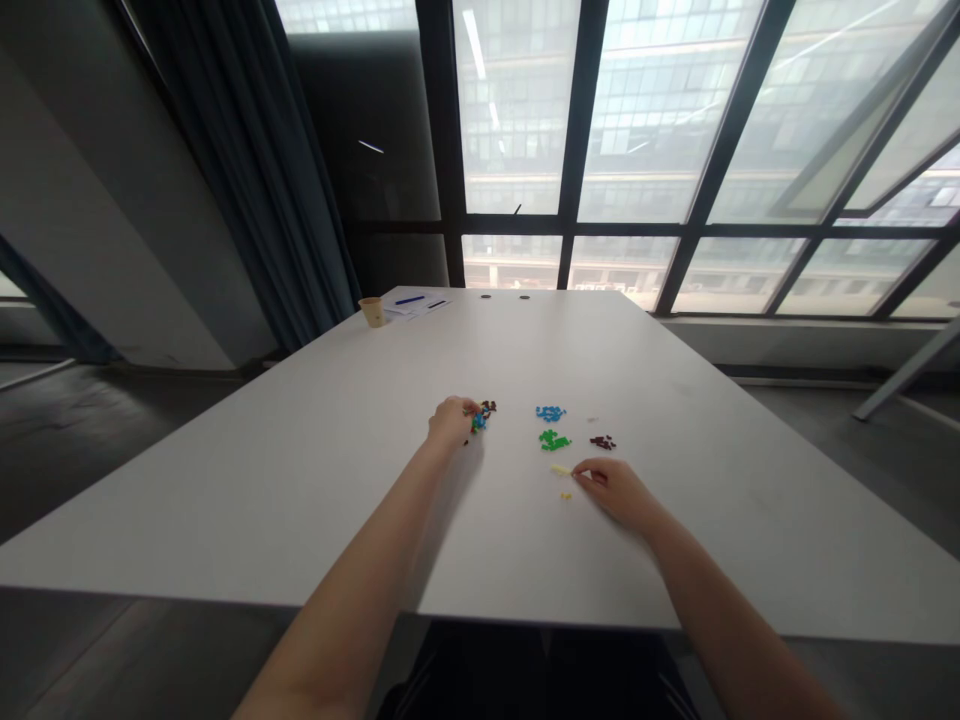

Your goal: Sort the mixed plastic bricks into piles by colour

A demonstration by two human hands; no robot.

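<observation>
My left hand point(453, 422) reaches over a mixed heap of tiny plastic pieces point(480, 417) in blue, yellow and dark red, with its fingertips at the heap's edge. My right hand point(615, 492) rests on the white table point(300, 480) with its fingertips against a small yellow strip of pieces point(561, 470). Whether that hand grips the strip is hidden. A few yellow bits point(565, 496) lie just below it. Sorted piles of blue pieces point(550, 412), green pieces point(554, 440) and dark red pieces point(602, 442) sit between my hands and farther right.
A tan paper cup point(371, 312), papers point(420, 306) and a blue pen point(409, 299) lie at the table's far end, beside two round grommets point(504, 296). Large dark-framed windows point(622, 120) stand behind it, and a dark curtain point(247, 170) hangs at the left.
</observation>
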